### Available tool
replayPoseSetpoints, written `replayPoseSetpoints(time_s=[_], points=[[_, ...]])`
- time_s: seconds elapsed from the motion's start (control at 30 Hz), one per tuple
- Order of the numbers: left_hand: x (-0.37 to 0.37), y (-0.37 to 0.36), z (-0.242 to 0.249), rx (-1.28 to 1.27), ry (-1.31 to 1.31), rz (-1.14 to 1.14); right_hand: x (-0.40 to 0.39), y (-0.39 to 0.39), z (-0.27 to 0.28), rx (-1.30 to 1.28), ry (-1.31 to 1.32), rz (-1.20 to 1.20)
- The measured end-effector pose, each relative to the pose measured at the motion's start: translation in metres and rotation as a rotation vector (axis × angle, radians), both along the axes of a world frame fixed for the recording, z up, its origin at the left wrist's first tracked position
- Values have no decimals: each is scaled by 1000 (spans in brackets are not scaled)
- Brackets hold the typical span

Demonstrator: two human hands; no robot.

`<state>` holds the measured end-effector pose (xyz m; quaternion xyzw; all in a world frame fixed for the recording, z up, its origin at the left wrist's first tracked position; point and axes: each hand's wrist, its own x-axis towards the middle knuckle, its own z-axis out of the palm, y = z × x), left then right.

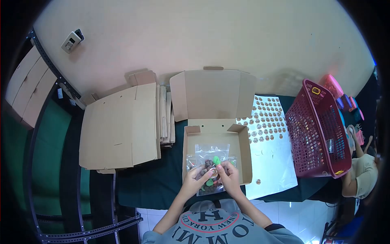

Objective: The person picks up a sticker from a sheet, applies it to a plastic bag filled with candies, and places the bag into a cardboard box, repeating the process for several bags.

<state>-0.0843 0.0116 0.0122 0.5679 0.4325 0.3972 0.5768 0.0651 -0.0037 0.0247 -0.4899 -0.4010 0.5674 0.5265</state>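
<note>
1. Head view shows your left hand (pixel 196 179) and your right hand (pixel 228 175) meeting over the front part of an open cardboard box (pixel 243 154), which rests on the dark green surface (pixel 154 183).
2. Both hands are clamped on a clear plastic bag (pixel 212 151). Your left fingers pinch its lower left part; your right fingers pinch it just beside them, at the centre right.
3. The bag lies between your two hands and extends away from you, into the box. It holds small dark, green and red pieces (pixel 209 164); what these pieces are cannot be told.
4. A stack of flat cardboard blanks (pixel 122 130) lies to the left of the box, near it but apart.
5. A white sheet carrying rows of small round stickers (pixel 264 122) lies just to the right of the box, with its near half mostly bare.
6. A dark red plastic basket (pixel 321 130) stands to the right of the sheet, tilted.
7. Another person's arm (pixel 353 179) shows at the right edge, beyond the basket.
</note>
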Motion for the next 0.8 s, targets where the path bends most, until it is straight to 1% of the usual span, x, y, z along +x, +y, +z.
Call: replayPoseSetpoints(time_s=[0.03,0.07,0.13,0.2,0.27,0.33,0.4,0.47,0.53,0.57,0.63,0.67,0.7,0.73,0.77,0.8], points=[[-1,1,3,68,65,-28,1,1,-1,-1,1,-2],[0,1,1,68,67,-30,2,2,-4,39,-3,16],[2,1,-5,-12,-32,36,5,6,-16,79,-6,35],[1,2,-6,-6,-23,31,8,7,-33,187,-293,65],[-1,3,-5,-1,-14,23,8,6,-25,171,-290,72],[-6,6,0,64,92,-69,8,6,-16,156,-286,80],[-11,8,-6,81,103,-87,8,7,-9,101,-89,103],[-12,8,-8,99,114,-106,9,7,-15,108,-98,102],[-8,6,-6,1,1,-70,9,7,-24,116,-108,99],[-6,5,-9,3,0,-70,9,6,-30,66,-103,90],[-2,4,-16,87,76,32,7,4,-31,18,-98,82],[0,3,-16,88,76,33,4,3,-27,158,-237,81],[2,1,-14,39,30,90,2,2,-25,297,-375,80],[2,0,-12,-12,-15,146,1,1,-27,297,-375,80],[2,-1,-9,-12,-16,145,1,0,-30,228,-319,99],[2,-1,-5,37,46,160,1,-1,-31,159,-263,118]])
